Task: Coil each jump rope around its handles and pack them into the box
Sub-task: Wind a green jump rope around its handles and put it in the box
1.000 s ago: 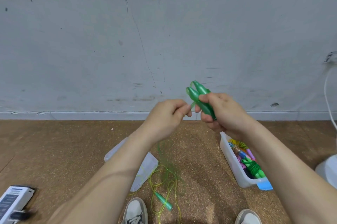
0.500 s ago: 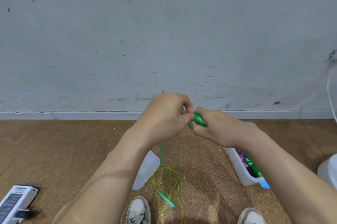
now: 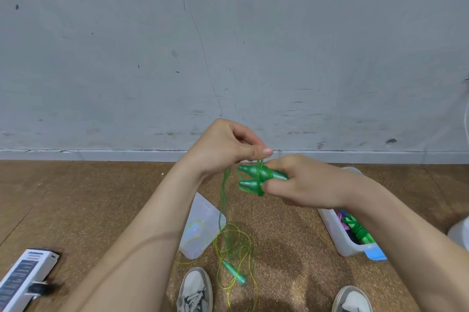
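My right grip (image 3: pixel 304 182) is clamped on the two green handles (image 3: pixel 256 176), held side by side above the floor (image 3: pixel 76 197). My left grip (image 3: pixel 225 149) pinches the green rope (image 3: pixel 222 200), apparently looped once round the handles; the slack hangs to the floor. The box (image 3: pixel 335 233) stands at right.

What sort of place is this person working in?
Likely a bare indoor room, perhaps a storeroom or workspace. The grey wall is scuffed and unadorned, the floor is speckled brown like cork, and the box of ropes sits straight on that floor.
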Demonstrator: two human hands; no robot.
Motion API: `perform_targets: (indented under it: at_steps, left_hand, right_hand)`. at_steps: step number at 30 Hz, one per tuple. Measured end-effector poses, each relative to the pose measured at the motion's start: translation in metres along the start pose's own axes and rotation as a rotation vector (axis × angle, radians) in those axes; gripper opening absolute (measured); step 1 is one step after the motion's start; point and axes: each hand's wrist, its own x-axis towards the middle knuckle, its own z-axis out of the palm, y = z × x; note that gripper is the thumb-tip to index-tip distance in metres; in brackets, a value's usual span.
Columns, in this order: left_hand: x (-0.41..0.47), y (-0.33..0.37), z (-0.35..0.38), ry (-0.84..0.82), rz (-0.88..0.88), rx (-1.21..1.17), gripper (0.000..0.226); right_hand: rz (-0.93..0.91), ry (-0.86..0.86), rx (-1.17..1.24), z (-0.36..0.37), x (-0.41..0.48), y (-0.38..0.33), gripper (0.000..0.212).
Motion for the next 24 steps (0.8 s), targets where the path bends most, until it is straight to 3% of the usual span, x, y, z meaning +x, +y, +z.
perform_targets:
  at_steps: [3,7,11,15,19,21,24]
  left_hand:
    - [0.005,-0.006,-0.002,-0.055,-0.043,-0.132,0.018]
    - [0.009,-0.011,0.014,-0.125,-0.094,-0.344,0.034]
    - [0.011,-0.007,0.03,0.011,-0.099,-0.412,0.04]
    - [0.011,-0.01,0.04,0.131,-0.042,-0.273,0.041]
    - [0.006,-0.019,0.039,0.016,-0.018,-0.003,0.033]
    - [0.002,-0.018,0.035,-0.025,0.028,0.198,0.028]
    - [-0.004,-0.007,0.026,-0.048,0.166,0.653,0.019]
  right_hand:
    - [-0.029,-0.004,0.246,-0.004,-0.007,-0.005,0.023]
    - [-0.031,0.155,0.474,-0.007,-0.009,-0.009,0.055]
    - [0.05,0.388,0.656,-0.003,0.001,0.0,0.064]
    - [0.109,0.551,0.757,0.004,0.013,0.006,0.055]
    - [0.185,0.69,0.82,-0.008,0.016,0.015,0.029]
    - [0.232,0.743,0.742,-0.013,0.018,0.022,0.024]
    - [0.223,0.834,0.387,-0.011,0.024,0.033,0.028]
